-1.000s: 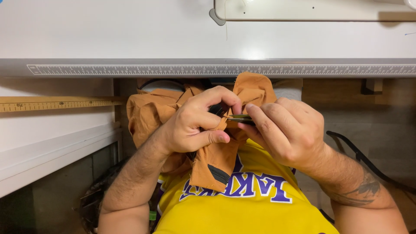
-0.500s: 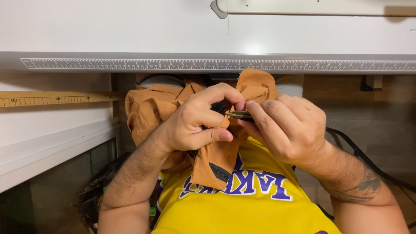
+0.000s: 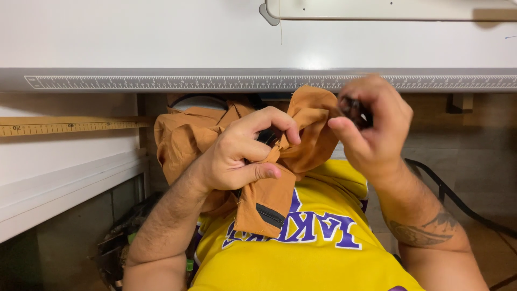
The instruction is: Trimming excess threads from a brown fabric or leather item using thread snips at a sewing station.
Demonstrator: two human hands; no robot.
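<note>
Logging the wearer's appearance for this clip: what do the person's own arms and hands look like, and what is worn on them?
Both arms are bare to above the elbow, with no sleeves, gloves, rings or watch in view. The forearms are hairy. The right forearm bears a dark tattoo near the elbow. The left hand and right hand are unmarked. A yellow shirt with purple print covers the torso.

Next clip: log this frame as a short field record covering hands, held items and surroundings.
left hand: pinches bunched orange-brown fabric near a dark zipper part
right hand: raised beside the fabric, gripping a small dark tool, too blurred to identify
fabric: gathered over the lap, a dark strip at its lower edge
table edge: white, with a ruler strip
second ruler: yellow, lower left
clothing: yellow shirt
</note>
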